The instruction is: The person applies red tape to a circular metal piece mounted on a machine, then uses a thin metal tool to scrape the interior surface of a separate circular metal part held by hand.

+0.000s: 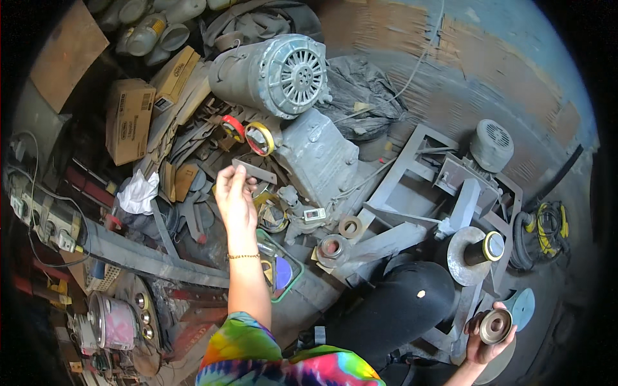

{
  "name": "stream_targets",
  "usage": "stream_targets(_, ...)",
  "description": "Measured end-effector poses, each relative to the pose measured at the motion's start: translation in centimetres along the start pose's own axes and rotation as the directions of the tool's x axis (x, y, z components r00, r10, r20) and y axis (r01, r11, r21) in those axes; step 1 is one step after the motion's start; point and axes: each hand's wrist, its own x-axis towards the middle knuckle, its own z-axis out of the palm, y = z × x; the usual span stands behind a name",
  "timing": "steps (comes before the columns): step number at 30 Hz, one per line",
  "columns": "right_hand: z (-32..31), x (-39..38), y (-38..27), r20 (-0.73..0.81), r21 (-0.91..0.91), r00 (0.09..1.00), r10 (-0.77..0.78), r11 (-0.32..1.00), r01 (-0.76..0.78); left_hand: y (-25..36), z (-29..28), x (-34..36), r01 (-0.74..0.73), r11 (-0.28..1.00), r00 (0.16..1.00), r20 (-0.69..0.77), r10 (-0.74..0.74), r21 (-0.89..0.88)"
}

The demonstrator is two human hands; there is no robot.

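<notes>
My left hand [233, 193] is raised over the clutter in the middle, pinching one end of a flat grey metal bar [259, 172] between thumb and fingers. Just beyond the bar are a yellow-rimmed ring [260, 139] and a red-rimmed ring [233, 128], like rolls of tape. Low on the right, my right hand [484, 347] grips a round, stepped metal ring [495, 327] with a dark hollow centre. Close to it are a teal disc [519, 309] and a metal flange wheel [465, 256] with a yellow-edged cap [493, 246].
A large grey electric motor [270, 74] stands on a metal housing [317, 154] ahead. To the right is a steel frame [402, 167] carrying a smaller motor [491, 145]. Cardboard boxes [129, 122] lean at left. A green-edged tray [297, 276] sits beside my left forearm.
</notes>
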Motion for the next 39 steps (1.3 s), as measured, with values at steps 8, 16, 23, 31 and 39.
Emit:
stream_targets(8, -0.1, 0.0, 0.1, -0.005, -0.012, 1.000, 0.000, 1.000, 0.000, 0.7, 1.4, 7.1, -0.341, 0.889, 0.932, -0.014, 0.363, 0.304)
stream_targets(16, 0.0, 0.1, 0.4, 0.003, -0.022, 1.000, -0.009, 1.000, 0.009, 0.5, 1.8, 8.8, -0.470, 0.621, 0.876, 0.247, 0.415, 0.627)
stream_targets(23, -1.1, 0.2, 0.6, 0.001, -0.041, 1.000, 0.005, 0.999, -0.005, 2.4, 1.6, 10.6, -0.524, 0.699, 0.833, 0.121, 0.540, 0.487)
stream_targets(31, -1.2, 0.3, 1.0, -0.013, 0.016, 1.000, 0.017, 1.000, -0.017, -0.4, -4.3, 11.2, -0.269, 0.863, 0.925, -0.136, 0.356, 0.428)
stream_targets(39, -0.4, 1.3, 0.0, -0.106, -0.010, 0.992, 0.069, 0.997, -0.071, -11.9, -12.1, 8.5, 0.116, 0.891, 0.869, -0.389, -0.305, -0.438)
